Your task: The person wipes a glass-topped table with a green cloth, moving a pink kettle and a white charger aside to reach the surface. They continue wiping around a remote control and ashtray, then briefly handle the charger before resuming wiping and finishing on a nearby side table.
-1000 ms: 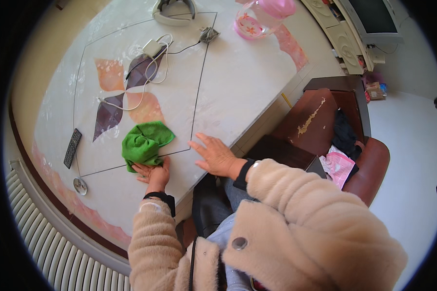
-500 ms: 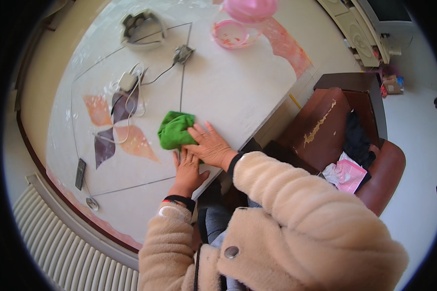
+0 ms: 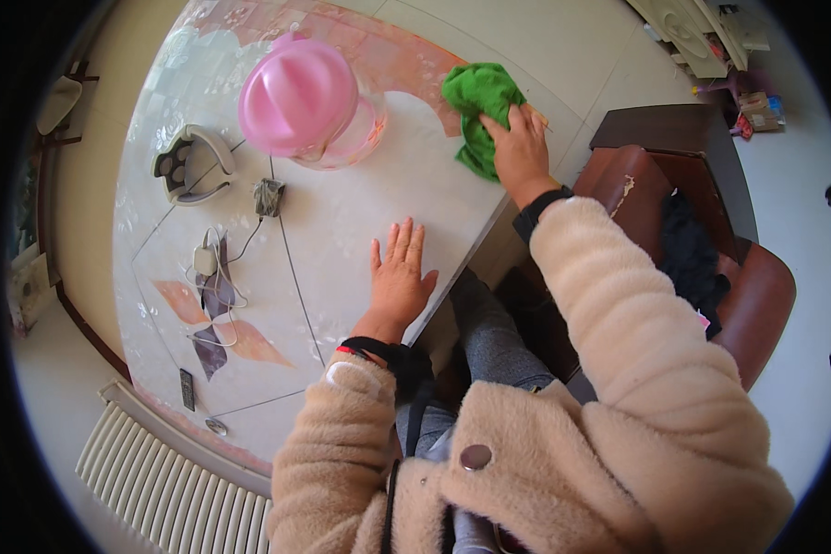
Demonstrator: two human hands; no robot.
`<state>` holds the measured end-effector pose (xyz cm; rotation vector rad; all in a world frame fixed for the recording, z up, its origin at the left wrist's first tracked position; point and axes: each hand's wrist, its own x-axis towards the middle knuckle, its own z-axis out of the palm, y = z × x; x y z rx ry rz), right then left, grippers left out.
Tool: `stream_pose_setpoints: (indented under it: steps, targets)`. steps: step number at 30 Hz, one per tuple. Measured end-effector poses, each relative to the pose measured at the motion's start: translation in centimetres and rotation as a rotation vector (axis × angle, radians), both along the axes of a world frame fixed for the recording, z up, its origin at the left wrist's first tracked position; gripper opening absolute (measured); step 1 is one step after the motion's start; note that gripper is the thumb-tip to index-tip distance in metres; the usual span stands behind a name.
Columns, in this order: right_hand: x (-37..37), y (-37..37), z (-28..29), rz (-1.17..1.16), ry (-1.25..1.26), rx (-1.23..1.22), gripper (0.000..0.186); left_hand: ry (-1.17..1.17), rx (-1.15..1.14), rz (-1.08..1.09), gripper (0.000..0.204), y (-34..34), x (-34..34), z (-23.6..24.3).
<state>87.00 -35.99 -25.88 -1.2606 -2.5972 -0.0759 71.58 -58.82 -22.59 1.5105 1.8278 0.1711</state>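
Note:
A bunched green cloth (image 3: 478, 97) lies at the table's right edge, toward the far corner. My right hand (image 3: 521, 155) presses on it, with the fingers bent over its near side and part of the cloth hanging down beside them. Palm down on the bare tabletop (image 3: 342, 217) rests my left hand (image 3: 401, 286), its fingers stretched out and nothing in it. Farther off, left of the cloth, stands a clear container with a pink ridged lid (image 3: 300, 97).
On the table's left lie a grey-white curved device (image 3: 194, 166), a wrapped dark adapter (image 3: 268, 197), a white charger (image 3: 205, 258) with loose cables and a remote control (image 3: 187, 390). A brown chair (image 3: 764, 286) holding dark clothing (image 3: 692, 258) stands at right. A white radiator (image 3: 157, 462) sits lower left.
My right hand has carried the green cloth away to the far right edge. My left hand, earlier beside the cloth, now lies apart from it. The view has shifted, showing more of the pink-lidded container.

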Motion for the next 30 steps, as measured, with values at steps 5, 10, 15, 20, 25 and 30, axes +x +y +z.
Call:
stream_pose_setpoints:
  steps: [5,10,15,20,25,30]
  targets:
    - [-1.3,-2.6,-2.0,0.052,-0.041,0.092,0.030,0.029,-0.067,0.101,0.079,-1.6,-1.7,-0.6]
    - [-2.5,-12.0,0.2,0.352,0.010,-0.381,0.008,0.002,-0.171,0.094,0.086,-3.5,-1.6,0.5]
    - [-3.2,-13.8,5.4,0.015,0.315,-1.442,0.038,-0.474,-0.030,0.456,0.105,-3.2,-0.4,3.2]
    - [-1.1,-13.0,11.7,-0.011,0.729,-1.558,0.057,-1.061,-0.190,0.687,0.098,-1.3,0.3,8.0]
    - [3.9,-12.6,19.7,-0.180,1.020,-1.654,0.068,-1.318,-0.182,0.620,0.064,0.6,1.8,13.5]
    - [6.7,-13.6,23.8,-0.212,1.125,-1.327,0.077,-1.628,-0.236,0.630,0.043,2.9,4.2,18.2]
